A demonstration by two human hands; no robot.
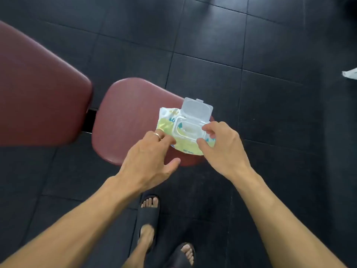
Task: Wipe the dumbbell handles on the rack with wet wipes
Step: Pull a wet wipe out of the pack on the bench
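A soft pack of wet wipes [185, 130], green and white with a clear plastic flip lid standing open, lies on the near end of a maroon bench seat [123, 117]. My left hand [152, 157] presses its fingertips on the pack's left side, thumb spread apart. My right hand [220, 144] hovers over the pack's right edge with fingers and thumb curled near the lid opening; whether they pinch a wipe is hidden. No dumbbells or rack are in view.
A second maroon bench pad [38, 93] lies to the left, with a gap between the pads. Black rubber floor tiles [270, 103] surround the bench. My feet in black slides [148, 211] stand below it. A white object [350, 74] lies at the right edge.
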